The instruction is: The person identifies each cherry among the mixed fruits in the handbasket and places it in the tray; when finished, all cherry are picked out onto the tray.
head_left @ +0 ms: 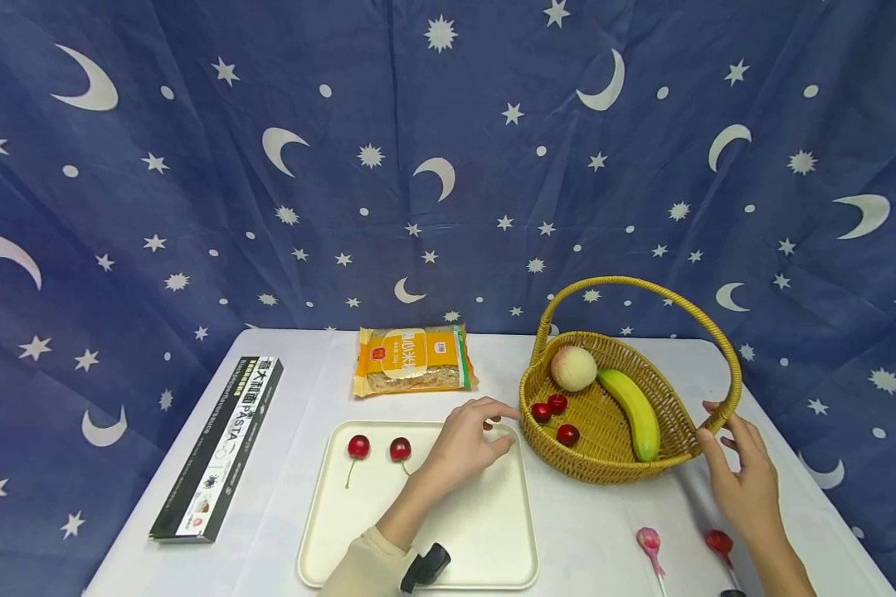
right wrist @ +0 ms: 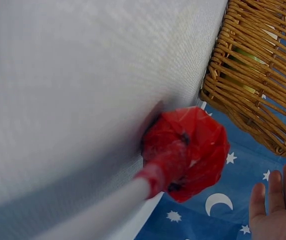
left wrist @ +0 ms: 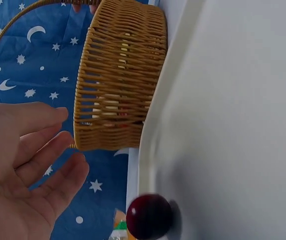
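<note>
A wicker basket (head_left: 590, 471) with a tall handle stands right of centre, holding a peach (head_left: 574, 369), a banana (head_left: 634, 412) and three cherries (head_left: 567, 435). The left hand (head_left: 463, 444) hovers over the right part of a cream tray (head_left: 485, 535), its loosely bent fingers close to the basket's left rim and nothing in them. Two more cherries (head_left: 357, 447) with stems lie on the tray's left side. At the basket's right end, the right hand (head_left: 747, 481) has its thumb and fingers spread around the handle's base; the fingers look straight in the right wrist view.
Two lollipops, one pink (head_left: 649, 541) and one red (head_left: 719, 543), lie before the basket at the right. A black pasta box (head_left: 220, 448) lies at the left. Behind the tray is an orange noodle packet (head_left: 416, 360). A blue star-patterned curtain (head_left: 448, 166) hangs behind the table.
</note>
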A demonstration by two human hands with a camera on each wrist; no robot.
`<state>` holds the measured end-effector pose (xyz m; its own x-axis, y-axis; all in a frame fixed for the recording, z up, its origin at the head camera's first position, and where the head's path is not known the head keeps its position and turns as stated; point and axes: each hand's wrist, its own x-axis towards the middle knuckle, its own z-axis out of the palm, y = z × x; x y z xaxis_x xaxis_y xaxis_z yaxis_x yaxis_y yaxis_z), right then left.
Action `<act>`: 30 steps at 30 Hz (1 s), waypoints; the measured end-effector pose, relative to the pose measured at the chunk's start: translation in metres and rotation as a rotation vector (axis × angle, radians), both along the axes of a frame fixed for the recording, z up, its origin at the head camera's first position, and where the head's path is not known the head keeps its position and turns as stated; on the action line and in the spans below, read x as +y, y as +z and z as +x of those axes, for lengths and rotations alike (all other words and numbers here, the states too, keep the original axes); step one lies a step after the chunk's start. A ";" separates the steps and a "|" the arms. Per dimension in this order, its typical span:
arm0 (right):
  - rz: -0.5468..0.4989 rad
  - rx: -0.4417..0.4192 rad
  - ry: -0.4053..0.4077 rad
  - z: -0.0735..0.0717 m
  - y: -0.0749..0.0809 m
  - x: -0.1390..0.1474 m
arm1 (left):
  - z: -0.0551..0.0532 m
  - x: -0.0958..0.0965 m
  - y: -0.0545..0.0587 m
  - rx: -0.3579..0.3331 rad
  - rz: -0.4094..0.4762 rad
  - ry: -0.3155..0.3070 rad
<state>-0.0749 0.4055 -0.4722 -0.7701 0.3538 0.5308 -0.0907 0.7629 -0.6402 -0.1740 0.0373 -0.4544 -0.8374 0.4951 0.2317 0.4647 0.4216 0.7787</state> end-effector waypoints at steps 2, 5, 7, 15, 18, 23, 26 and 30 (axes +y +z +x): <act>0.002 -0.002 -0.003 0.000 0.000 0.000 | -0.001 0.005 0.003 -0.009 0.011 -0.007; -0.001 -0.010 -0.014 0.001 0.000 0.000 | -0.002 0.014 0.005 -0.014 0.033 -0.021; 0.003 -0.017 -0.020 0.001 0.000 0.000 | -0.004 0.021 0.006 -0.014 0.045 -0.032; 0.010 -0.019 -0.015 0.000 -0.001 0.001 | -0.002 0.045 0.011 0.019 0.078 -0.032; 0.013 -0.017 -0.015 0.000 -0.002 0.001 | -0.002 0.054 0.015 0.048 0.066 -0.034; 0.014 -0.016 -0.021 0.000 -0.001 0.001 | -0.006 0.071 0.021 0.042 0.018 -0.062; 0.014 -0.017 -0.019 0.000 -0.001 0.001 | -0.010 0.082 0.024 0.041 -0.006 -0.083; 0.016 -0.006 -0.005 0.001 -0.001 0.002 | -0.013 0.096 0.026 0.038 -0.034 -0.101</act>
